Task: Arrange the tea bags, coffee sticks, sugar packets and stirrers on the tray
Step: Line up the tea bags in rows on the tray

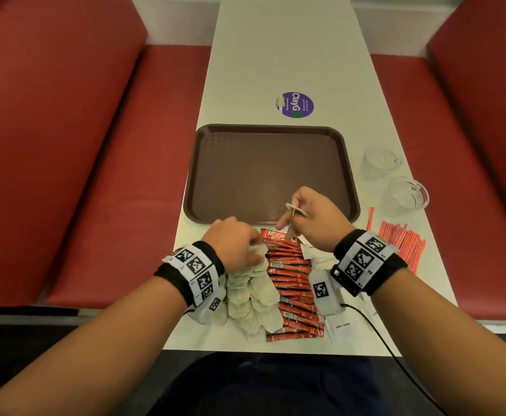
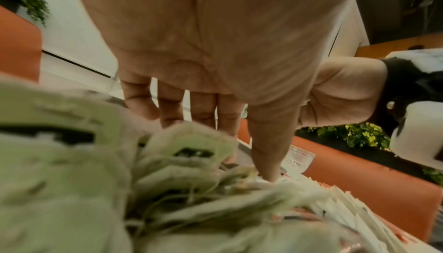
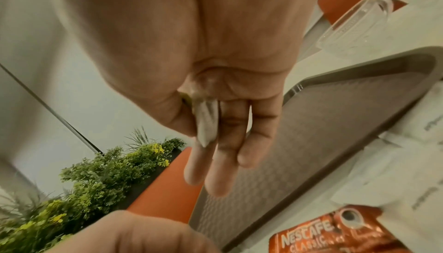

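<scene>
Nearest to the person, under and between both wrists, the supplies lie in rows on the white desk: pale tea bags below the left wrist, red coffee sticks in the middle, and white sugar packets under the right wrist. The left hand rests on the far end of the tea bag row, and its fingers bend down onto the top bags; I cannot tell if it truly grips one. The right hand is raised just beyond the coffee sticks and pinches one tea bag between the thumb and the first finger, while the other fingers point down, straight and relaxed. To the right of the right wrist lie the orange stirrers, one of them apart from the bundle. Beyond both hands is the brown tray, and the right hand hangs over its near edge. Two glass cups stand further right of the tray.
</scene>
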Tool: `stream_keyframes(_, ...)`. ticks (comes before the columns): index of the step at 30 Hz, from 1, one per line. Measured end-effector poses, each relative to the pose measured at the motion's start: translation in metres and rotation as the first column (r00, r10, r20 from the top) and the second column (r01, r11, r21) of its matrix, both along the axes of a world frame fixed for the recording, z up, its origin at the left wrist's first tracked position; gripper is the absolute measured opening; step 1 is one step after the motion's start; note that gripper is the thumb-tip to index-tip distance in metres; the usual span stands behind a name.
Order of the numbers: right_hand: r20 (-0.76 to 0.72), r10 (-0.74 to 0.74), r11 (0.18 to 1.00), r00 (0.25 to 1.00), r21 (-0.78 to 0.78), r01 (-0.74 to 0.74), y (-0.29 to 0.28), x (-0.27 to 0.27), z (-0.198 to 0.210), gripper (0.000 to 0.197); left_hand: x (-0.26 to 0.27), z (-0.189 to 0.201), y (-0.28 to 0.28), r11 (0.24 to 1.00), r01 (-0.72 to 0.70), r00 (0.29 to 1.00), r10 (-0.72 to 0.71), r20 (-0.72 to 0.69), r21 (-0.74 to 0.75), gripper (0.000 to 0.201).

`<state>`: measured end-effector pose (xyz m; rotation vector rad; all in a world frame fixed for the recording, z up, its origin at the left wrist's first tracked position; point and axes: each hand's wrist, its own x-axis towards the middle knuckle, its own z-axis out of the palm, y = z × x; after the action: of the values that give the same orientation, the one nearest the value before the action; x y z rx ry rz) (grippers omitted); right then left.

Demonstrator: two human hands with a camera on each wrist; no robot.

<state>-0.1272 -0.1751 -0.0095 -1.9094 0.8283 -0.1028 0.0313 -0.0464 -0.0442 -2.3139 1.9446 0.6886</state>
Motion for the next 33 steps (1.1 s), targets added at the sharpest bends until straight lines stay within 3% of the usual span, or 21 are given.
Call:
stream_keyframes(8, -0.093, 0.113, 0.994, 0.989, 0.015, -0.112, -0.009, 0.012, -0.026, 0.019, 0.012, -0.004, -0.009, 0.993, -0.027, 0.999, 0.029, 0.016, -0.111, 0.026)
stream_keyframes(11, -0.103, 0.243, 0.968, 0.964, -0.029, -0.248, -0.013, 0.024, -0.023, 0.026, 0.024, 0.008, -0.012, 0.965, -0.105, 0.987, 0.072, -0.143, -0.239, 0.021)
stream_keyframes(14, -0.1, 0.284, 0.946, 0.954, -0.132, -0.295, -0.018, 0.039, -0.02, 0.014, 0.035, 0.025, -0.017, 0.91, -0.165, 0.963, 0.065, -0.26, -0.381, 0.016)
stream_keyframes(17, -0.034, 0.225, 0.958, 0.974, -0.172, -0.227, -0.025, 0.051, -0.017, 0.026, 0.044, 0.03, -0.023, 0.844, -0.283, 0.929, 0.122, -0.351, -0.456, 0.015)
stream_keyframes(20, 0.016, 0.176, 0.966, 0.984, -0.193, -0.169, -0.031, 0.061, -0.012, 0.025, 0.05, 0.025, -0.026, 0.8, -0.466, 0.834, 0.252, -0.491, -0.379, 0.022)
stream_keyframes(22, 0.055, 0.114, 0.977, 0.992, -0.185, -0.102, -0.035, 0.068, -0.014, 0.026, 0.053, 0.02, -0.029, 0.801, -0.499, 0.797, 0.274, -0.538, -0.33, 0.026)
stream_keyframes(26, 0.103, -0.011, 0.994, 0.995, -0.104, 0.021, -0.045, 0.076, -0.023, 0.033, 0.064, 0.012, -0.038, 0.747, -0.579, 0.726, 0.292, -0.623, -0.325, 0.015)
stream_keyframes(30, 0.133, -0.112, 0.993, 0.985, -0.01, 0.115, -0.055, 0.077, -0.04, 0.027, 0.093, 0.009, -0.052, 0.7, -0.626, 0.724, 0.357, -0.591, -0.344, 0.013)
stream_keyframes(33, -0.023, 0.023, 0.997, 0.999, -0.07, -0.025, -0.058, 0.075, -0.055, 0.025, 0.134, 0.004, -0.077, 0.683, -0.626, 0.767, 0.451, -0.456, -0.377, 0.013)
